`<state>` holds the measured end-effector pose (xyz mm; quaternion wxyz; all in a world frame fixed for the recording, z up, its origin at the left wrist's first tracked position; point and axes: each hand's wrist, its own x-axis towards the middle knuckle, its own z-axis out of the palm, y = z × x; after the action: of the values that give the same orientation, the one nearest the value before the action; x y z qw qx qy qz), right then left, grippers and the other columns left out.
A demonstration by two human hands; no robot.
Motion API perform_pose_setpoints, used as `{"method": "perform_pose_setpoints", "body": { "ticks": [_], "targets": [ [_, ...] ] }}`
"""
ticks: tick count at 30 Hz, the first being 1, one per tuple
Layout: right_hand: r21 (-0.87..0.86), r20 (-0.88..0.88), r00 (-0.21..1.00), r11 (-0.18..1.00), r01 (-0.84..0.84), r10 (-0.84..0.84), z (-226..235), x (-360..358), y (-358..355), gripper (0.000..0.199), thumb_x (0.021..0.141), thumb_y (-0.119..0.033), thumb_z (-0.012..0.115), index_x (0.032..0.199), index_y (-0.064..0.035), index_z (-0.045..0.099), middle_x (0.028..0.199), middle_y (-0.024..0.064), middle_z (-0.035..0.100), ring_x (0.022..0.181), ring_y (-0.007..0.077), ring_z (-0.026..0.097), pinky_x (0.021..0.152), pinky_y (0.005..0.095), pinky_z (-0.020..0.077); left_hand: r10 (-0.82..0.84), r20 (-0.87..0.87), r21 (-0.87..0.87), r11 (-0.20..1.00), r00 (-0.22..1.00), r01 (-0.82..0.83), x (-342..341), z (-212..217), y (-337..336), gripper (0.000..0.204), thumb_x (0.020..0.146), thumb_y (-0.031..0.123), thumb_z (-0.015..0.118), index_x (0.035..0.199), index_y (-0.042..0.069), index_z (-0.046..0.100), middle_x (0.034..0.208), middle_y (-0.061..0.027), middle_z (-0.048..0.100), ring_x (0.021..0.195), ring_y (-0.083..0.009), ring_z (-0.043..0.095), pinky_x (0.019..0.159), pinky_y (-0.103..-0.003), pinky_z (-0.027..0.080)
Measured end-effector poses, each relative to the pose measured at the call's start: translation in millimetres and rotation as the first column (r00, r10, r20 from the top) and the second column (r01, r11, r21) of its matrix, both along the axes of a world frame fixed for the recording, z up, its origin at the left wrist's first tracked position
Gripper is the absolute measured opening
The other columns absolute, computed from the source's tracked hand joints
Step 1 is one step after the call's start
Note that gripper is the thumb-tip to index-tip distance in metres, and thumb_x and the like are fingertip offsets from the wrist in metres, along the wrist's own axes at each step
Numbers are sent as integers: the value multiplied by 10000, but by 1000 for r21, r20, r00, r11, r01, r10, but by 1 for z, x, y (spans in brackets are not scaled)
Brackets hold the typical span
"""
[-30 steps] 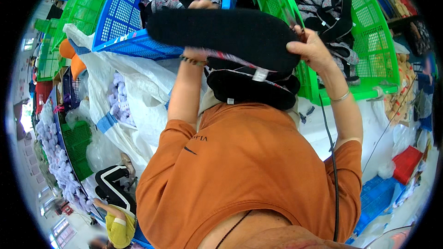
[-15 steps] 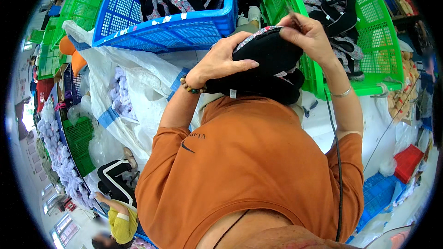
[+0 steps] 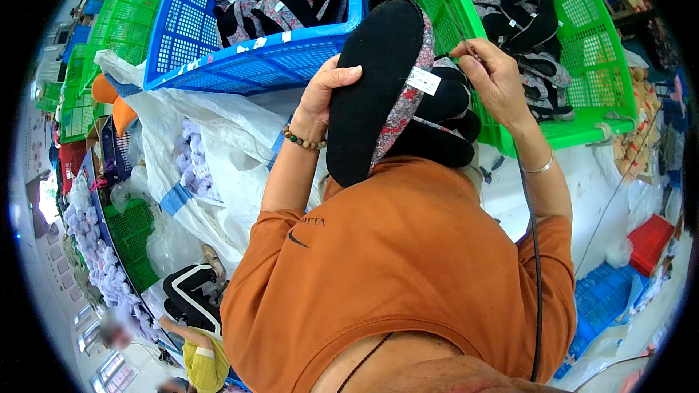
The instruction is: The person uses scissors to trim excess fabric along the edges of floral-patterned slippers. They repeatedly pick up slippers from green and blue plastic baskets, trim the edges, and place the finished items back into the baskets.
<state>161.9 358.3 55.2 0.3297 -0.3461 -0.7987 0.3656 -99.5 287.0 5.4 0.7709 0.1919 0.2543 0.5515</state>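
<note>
My left hand [image 3: 318, 96] is closed on a slipper [image 3: 375, 91], thumb on its black sole. The slipper stands nearly upright, showing that sole, a grey-and-red floral side and a white tag [image 3: 423, 81]. To the right, my right hand [image 3: 495, 80] is pinched, fingertips together, apart from the held slipper. Something thin and dark seems to be at those fingertips, too small to name. More black-soled slippers [image 3: 440, 138] lie on my lap, partly hidden behind the held one.
Ahead on the left stands a blue basket [image 3: 255, 65] of similar slippers; a green basket [image 3: 502, 127] of them is on the right. White plastic sheeting [image 3: 226, 124] lies left. A black cord [image 3: 535, 269] hangs along my right side. Another person [image 3: 204, 364] sits lower left.
The slipper has turned from lying sideways between both hands to nearly upright in my left hand, showing its sole and tag. My right hand has come away from its edge and moved slightly down.
</note>
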Motion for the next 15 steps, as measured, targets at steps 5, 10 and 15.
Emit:
{"method": "perform_pose_setpoints", "body": {
  "ticks": [5, 10, 15],
  "targets": [
    [296, 77, 997, 955, -28, 5, 1, -6, -4, 304, 855, -290, 615, 903, 7, 572, 781, 114, 560, 633, 254, 555, 580, 318, 452, 31, 172, -70, 997, 985, -19, 3, -10, 0, 449, 794, 26, 588, 1202, -83, 435, 1071, -239, 590, 866, -287, 660, 745, -358, 576],
    [436, 115, 993, 900, -30, -22, 3, -5, -2, 326, 802, -329, 667, 863, -18, 589, 719, 83, 554, 556, 218, 547, 494, 301, 437, 38, 193, -91, 996, 980, -21, 3, -20, 0, 457, 798, 14, 572, 1218, -84, 421, 1075, -249, 586, 876, -300, 657, 737, -362, 579],
    [496, 167, 986, 866, -62, -25, 1, 2, 1, 337, 776, -360, 682, 839, -40, 597, 676, 55, 546, 525, 194, 537, 458, 282, 415, 23, 196, -79, 997, 980, -8, 10, -14, 2, 471, 794, 14, 570, 1227, -84, 412, 1077, -255, 582, 870, -301, 658, 733, -357, 581]
  ]
}}
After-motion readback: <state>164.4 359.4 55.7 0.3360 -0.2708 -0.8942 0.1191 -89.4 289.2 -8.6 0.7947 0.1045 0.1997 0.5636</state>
